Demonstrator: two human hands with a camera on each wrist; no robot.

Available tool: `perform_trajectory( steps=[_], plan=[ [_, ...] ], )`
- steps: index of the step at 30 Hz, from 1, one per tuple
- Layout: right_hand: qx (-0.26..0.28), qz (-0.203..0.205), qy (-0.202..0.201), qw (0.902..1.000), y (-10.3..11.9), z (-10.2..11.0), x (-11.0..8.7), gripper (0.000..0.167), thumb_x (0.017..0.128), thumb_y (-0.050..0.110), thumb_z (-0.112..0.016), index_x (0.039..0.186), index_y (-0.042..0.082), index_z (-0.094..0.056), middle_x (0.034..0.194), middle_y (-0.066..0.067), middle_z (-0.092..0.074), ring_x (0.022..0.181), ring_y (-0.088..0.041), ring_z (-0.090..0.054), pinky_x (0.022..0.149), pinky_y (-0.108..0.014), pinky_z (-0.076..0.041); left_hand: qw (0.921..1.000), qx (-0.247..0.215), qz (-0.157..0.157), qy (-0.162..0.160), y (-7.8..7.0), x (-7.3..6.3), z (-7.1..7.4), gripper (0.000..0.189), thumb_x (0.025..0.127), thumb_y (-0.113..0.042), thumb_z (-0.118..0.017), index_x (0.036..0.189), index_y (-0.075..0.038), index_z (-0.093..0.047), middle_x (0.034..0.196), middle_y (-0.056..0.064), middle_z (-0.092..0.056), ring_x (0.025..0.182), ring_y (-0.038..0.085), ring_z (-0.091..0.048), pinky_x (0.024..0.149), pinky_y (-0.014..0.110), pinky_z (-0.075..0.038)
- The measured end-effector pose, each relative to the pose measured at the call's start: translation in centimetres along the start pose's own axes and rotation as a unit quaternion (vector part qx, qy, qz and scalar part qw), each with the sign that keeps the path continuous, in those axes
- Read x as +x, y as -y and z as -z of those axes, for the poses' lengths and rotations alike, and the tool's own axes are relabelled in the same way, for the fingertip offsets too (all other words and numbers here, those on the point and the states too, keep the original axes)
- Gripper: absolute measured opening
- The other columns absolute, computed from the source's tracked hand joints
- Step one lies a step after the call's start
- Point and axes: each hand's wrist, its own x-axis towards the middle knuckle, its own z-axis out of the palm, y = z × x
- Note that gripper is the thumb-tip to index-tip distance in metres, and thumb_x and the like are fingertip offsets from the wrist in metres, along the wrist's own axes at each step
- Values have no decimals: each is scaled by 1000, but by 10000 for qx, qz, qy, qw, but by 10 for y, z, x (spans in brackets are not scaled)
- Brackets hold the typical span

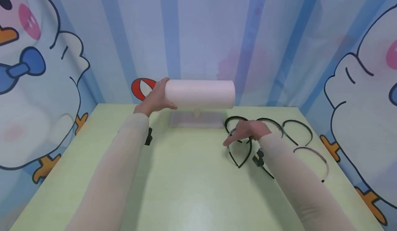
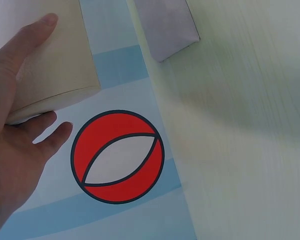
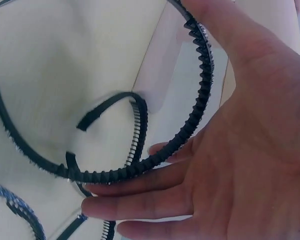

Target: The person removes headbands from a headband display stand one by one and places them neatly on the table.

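Observation:
A pale pink cylinder (image 1: 200, 93) lies sideways on a short post above a flat rectangular base (image 1: 196, 120). My left hand (image 1: 156, 98) grips its left end, the thumb along the near side and fingers around the end. In the right wrist view, my right hand (image 3: 240, 150) holds a dark toothed headband (image 3: 202, 92), thumb at one side and fingers beneath its curve. The head view shows this headband right of the stand, partly covered by the hand. Behind it is another black toothed headband (image 3: 141, 120).
More headbands lie on the right of the pale yellow-green table (image 1: 186, 189): a black toothed one (image 1: 273, 121), a thin dark one (image 1: 311, 131) and a pinkish one (image 1: 319, 154). A blue striped backdrop (image 1: 201, 31) with cartoon birds surrounds the table's back and sides.

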Motion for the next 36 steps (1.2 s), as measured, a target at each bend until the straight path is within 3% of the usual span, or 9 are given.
perform_trajectory(
  steps=[2, 3, 5, 7, 9, 16, 21, 28, 36],
  plan=[
    [2, -48, -19, 10000, 3, -3, -1, 70, 62, 77, -76, 79, 18, -44, 75, 2, -26, 58, -15, -12, 51, -30, -16, 10000, -24, 1, -26, 0, 1, 1, 115, 73, -23, -91, 158, -12, -13, 152, 18, -27, 130, 37, -39, 97, 58, -48],
    [32, -34, 5, 10000, 4, -4, -2, 70, 63, 77, -76, 83, 16, -48, 78, 2, -34, 57, -14, -18, 50, -29, -22, 10000, -25, 8, -27, 1, 1, 1, 115, 73, -23, -90, 158, -12, -13, 152, 18, -27, 130, 37, -39, 97, 58, -48],
    [124, 0, 52, 9999, 6, -7, -3, 86, 64, 77, -76, 114, 9, -56, 102, -4, -51, 64, -15, -38, 55, -29, -37, 10000, -42, 8, -32, 1, 2, 1, 115, 74, -22, -90, 158, -12, -13, 152, 18, -27, 130, 36, -39, 97, 58, -49],
    [198, 19, 98, 9998, 7, -10, -4, 111, 65, 77, -75, 142, 5, -42, 133, -11, -47, 85, -21, -54, 69, -36, -51, 10000, -44, 6, -18, 2, 2, 1, 114, 74, -22, -90, 158, -12, -13, 152, 18, -27, 130, 36, -38, 97, 58, -49],
    [221, 62, 131, 9997, 7, -13, -4, 123, 65, 77, -75, 152, 2, -29, 150, -15, -36, 108, -28, -57, 81, -44, -55, 10000, -41, -1, -4, 3, 2, 1, 114, 74, -22, -90, 158, -12, -13, 152, 18, -27, 131, 36, -38, 96, 58, -49],
    [69, 50, 2, 10000, 8, -24, -3, 121, 66, 78, -73, 150, 0, -33, 151, -17, -36, 111, -31, -57, 78, -45, -56, 10000, -12, -12, -35, 6, 3, 0, 115, 73, -22, -91, 158, -11, -13, 151, 18, -28, 131, 36, -38, 95, 58, -49],
    [-320, -59, -155, 9994, 8, -29, -5, 133, 67, 82, -67, 155, -5, -20, 155, -23, -34, 124, -34, -51, 91, -49, -50, 10000, -33, -16, -15, 9, 4, -2, 116, 72, -22, -91, 158, -11, -12, 152, 18, -28, 131, 36, -37, 95, 59, -49],
    [-261, -209, -206, 9992, 8, -36, -6, 135, 70, 79, -68, 157, -6, -10, 159, -24, -27, 130, -37, -48, 98, -53, -46, 10000, -60, -46, 29, 7, 5, -3, 116, 73, -22, -90, 158, -11, -12, 152, 18, -27, 131, 37, -37, 97, 59, -48],
    [-184, -415, -300, 9985, 10, -42, -4, 132, 70, 78, -69, 158, -2, -10, 150, -26, -40, 124, -36, -51, 95, -49, -49, 10000, -59, -22, 46, 1, 4, 0, 116, 73, -23, -90, 158, -11, -12, 154, 19, -25, 132, 37, -37, 99, 59, -46]
  ],
)
